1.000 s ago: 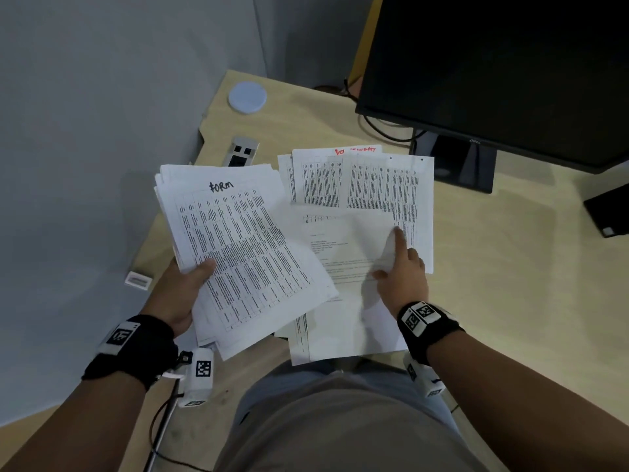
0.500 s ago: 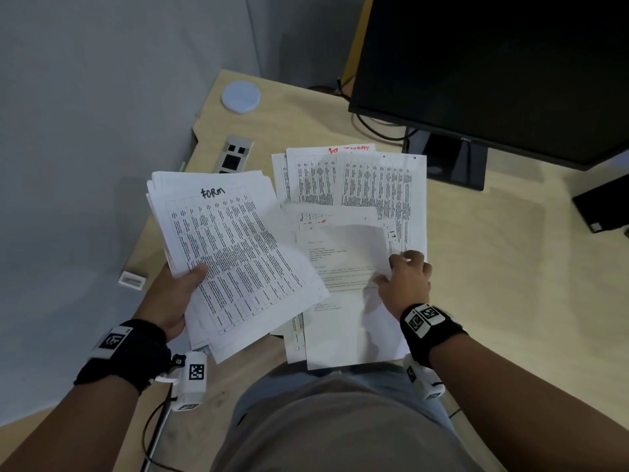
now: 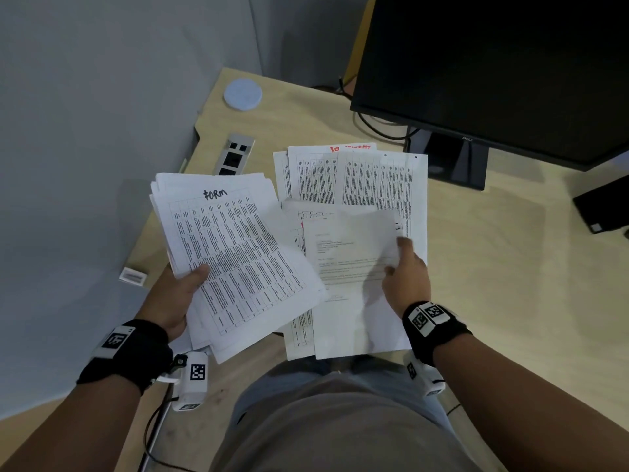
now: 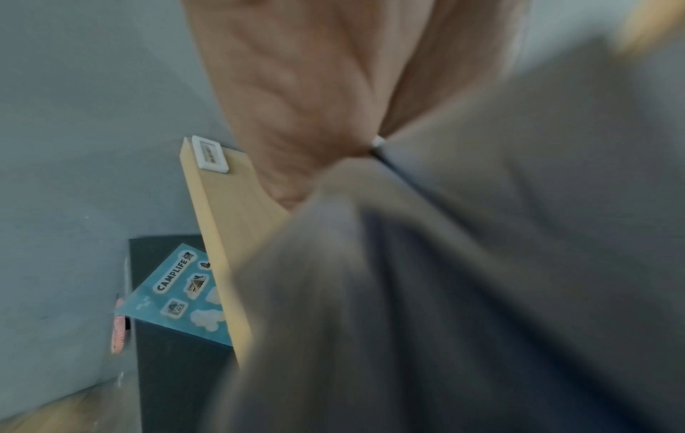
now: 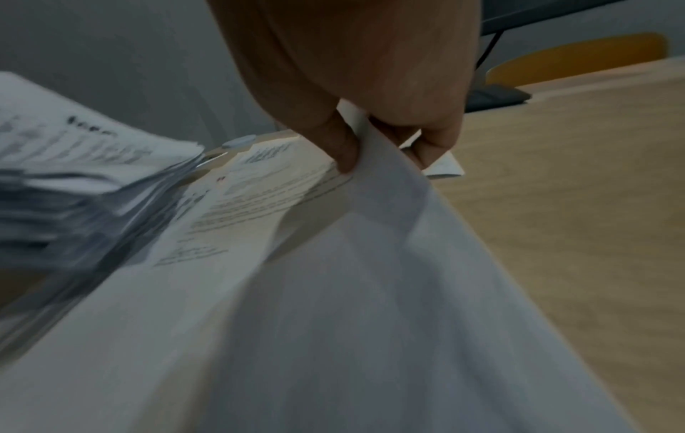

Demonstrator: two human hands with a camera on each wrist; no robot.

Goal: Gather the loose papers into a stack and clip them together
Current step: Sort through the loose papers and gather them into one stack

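Note:
My left hand (image 3: 183,294) grips a fanned stack of printed sheets (image 3: 235,253), its top page headed "FORM", held above the desk's left edge. My right hand (image 3: 405,277) pinches the right edge of a letter sheet (image 3: 347,267) between thumb and fingers and lifts it off the desk. The right wrist view shows that letter sheet (image 5: 333,293) bowed up from the pinch, with the held stack (image 5: 85,175) at left. More table-printed loose papers (image 3: 377,178) lie flat behind, one with red writing. In the left wrist view my palm (image 4: 296,102) sits against the stack's grey underside. No clip is visible.
A black monitor (image 3: 493,69) on its stand fills the back right. A round pale disc (image 3: 242,94) and a grey socket panel (image 3: 235,155) sit at the back left of the wooden desk (image 3: 493,267). A small white tag (image 3: 132,276) lies at the desk's left edge.
My right hand went from pressing on the letter sheet with a straight finger to pinching its right edge and raising it. The left hand's stack stayed almost still.

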